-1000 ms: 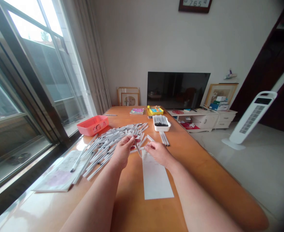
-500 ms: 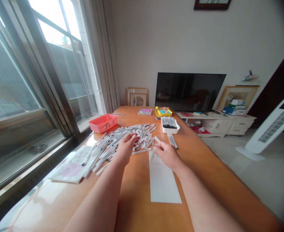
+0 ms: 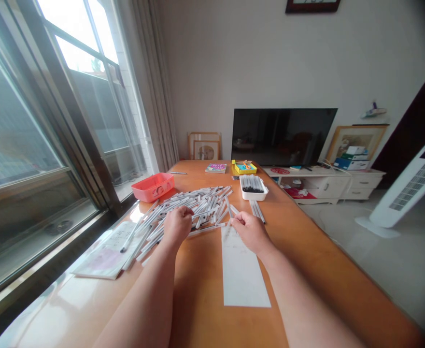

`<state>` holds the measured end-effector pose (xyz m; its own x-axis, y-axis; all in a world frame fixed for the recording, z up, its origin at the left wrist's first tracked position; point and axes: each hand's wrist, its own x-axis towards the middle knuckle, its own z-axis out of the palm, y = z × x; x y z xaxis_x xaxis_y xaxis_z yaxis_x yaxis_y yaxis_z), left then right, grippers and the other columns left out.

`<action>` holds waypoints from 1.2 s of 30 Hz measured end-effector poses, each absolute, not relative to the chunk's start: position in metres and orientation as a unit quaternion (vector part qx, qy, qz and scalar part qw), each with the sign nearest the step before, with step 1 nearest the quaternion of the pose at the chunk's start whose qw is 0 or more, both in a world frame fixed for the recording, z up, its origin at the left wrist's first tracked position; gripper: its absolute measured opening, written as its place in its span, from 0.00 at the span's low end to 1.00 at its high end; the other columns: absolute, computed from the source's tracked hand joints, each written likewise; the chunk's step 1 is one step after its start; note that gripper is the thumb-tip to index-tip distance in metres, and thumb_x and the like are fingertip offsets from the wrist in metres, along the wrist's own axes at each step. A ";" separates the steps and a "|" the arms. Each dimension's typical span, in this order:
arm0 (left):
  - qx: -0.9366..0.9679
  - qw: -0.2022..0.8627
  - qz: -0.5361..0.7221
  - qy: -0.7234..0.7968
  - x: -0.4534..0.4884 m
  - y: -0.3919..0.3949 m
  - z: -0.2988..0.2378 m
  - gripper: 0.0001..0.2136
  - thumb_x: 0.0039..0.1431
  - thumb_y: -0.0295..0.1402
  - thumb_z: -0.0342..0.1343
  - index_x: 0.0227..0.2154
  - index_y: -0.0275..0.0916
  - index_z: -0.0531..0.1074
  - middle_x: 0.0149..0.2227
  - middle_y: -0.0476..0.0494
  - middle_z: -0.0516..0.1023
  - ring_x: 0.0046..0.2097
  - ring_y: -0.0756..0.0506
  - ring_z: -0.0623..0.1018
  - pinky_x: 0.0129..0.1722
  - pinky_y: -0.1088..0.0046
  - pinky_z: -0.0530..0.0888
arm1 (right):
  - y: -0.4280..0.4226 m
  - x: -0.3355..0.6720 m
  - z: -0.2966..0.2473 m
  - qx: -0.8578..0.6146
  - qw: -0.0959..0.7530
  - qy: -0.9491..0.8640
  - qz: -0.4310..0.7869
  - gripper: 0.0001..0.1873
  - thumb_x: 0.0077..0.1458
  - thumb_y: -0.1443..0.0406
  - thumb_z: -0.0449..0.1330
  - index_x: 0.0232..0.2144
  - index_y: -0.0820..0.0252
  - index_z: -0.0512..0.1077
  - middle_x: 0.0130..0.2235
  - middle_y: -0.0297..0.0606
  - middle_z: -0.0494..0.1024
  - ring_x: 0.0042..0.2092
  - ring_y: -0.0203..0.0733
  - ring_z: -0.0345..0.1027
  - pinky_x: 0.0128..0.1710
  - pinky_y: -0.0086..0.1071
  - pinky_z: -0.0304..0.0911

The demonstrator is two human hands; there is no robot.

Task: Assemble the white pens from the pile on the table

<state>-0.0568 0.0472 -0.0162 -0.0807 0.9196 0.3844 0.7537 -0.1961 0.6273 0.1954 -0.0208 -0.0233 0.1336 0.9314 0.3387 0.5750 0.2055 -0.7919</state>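
My right hand [image 3: 250, 232] is closed in a pinch on a white-barrelled pen [image 3: 228, 207], which stands up at a tilt above the far end of a blank white paper strip [image 3: 245, 278]. At the near side of a loose heap of pens [image 3: 201, 195] is my left hand [image 3: 178, 224], with thumb and fingers pressed together. A pale pen [image 3: 205, 213] stretches rightward from its fingertips; the palm side is hidden. To the left, several pens lie partly over a printed sheet or booklet [image 3: 106, 256].
A coral plastic basket [image 3: 152, 187] stands behind the heap on the left. A white tray [image 3: 254, 195] of dark-tipped pens sits at the right, with a few loose pens [image 3: 258, 211] before it. Farther back are a booklet [image 3: 216, 168] and a yellow box [image 3: 245, 168].
My left hand has moved left and slightly down, away from my right hand. The pen in my right hand now shows more plainly, pointing up. The view has shifted slightly.
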 end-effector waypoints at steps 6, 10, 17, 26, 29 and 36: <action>0.710 0.062 0.253 0.654 -0.054 0.043 -0.015 0.10 0.51 0.33 0.54 0.27 0.50 0.82 0.41 0.39 0.81 0.46 0.32 0.74 0.45 0.58 0.64 | -0.020 0.195 -0.021 -0.602 0.456 -0.626 0.194 0.13 0.55 0.55 0.57 0.27 0.57 0.73 0.24 0.32 0.74 0.28 0.38 0.65 0.28 0.30 0.55; 0.691 0.037 0.244 0.680 -0.062 0.046 -0.016 0.10 0.50 0.34 0.56 0.29 0.51 0.83 0.42 0.35 0.80 0.49 0.28 0.71 0.48 0.52 0.62 | -0.022 0.195 -0.019 -0.604 0.456 -0.624 0.196 0.13 0.55 0.55 0.57 0.27 0.56 0.74 0.24 0.32 0.74 0.27 0.38 0.65 0.28 0.30 0.55; 0.679 0.031 0.222 0.699 -0.066 0.047 -0.014 0.11 0.50 0.37 0.58 0.35 0.52 0.84 0.45 0.33 0.77 0.50 0.25 0.70 0.49 0.48 0.61 | -0.023 0.195 -0.015 -0.603 0.462 -0.622 0.189 0.12 0.56 0.56 0.58 0.27 0.56 0.74 0.24 0.31 0.74 0.28 0.38 0.65 0.28 0.30 0.53; 0.712 -0.005 0.166 0.682 -0.054 0.044 -0.010 0.10 0.52 0.38 0.55 0.31 0.48 0.83 0.43 0.32 0.78 0.49 0.26 0.70 0.47 0.48 0.62 | -0.022 0.195 -0.017 -0.598 0.464 -0.623 0.200 0.12 0.56 0.56 0.57 0.28 0.56 0.74 0.24 0.32 0.74 0.28 0.39 0.66 0.28 0.30 0.53; 0.714 -0.003 0.143 0.685 -0.050 0.042 -0.007 0.11 0.54 0.37 0.53 0.30 0.48 0.82 0.43 0.34 0.78 0.50 0.28 0.71 0.47 0.49 0.63 | -0.022 0.196 -0.018 -0.592 0.467 -0.627 0.194 0.12 0.56 0.56 0.57 0.28 0.56 0.74 0.24 0.32 0.74 0.28 0.39 0.66 0.28 0.30 0.53; 0.730 0.014 0.114 0.673 -0.040 0.037 -0.005 0.11 0.55 0.38 0.51 0.29 0.48 0.80 0.42 0.39 0.79 0.49 0.31 0.72 0.47 0.53 0.65 | -0.023 0.196 -0.018 -0.594 0.466 -0.628 0.188 0.11 0.56 0.57 0.57 0.27 0.55 0.74 0.25 0.30 0.75 0.28 0.38 0.66 0.28 0.29 0.53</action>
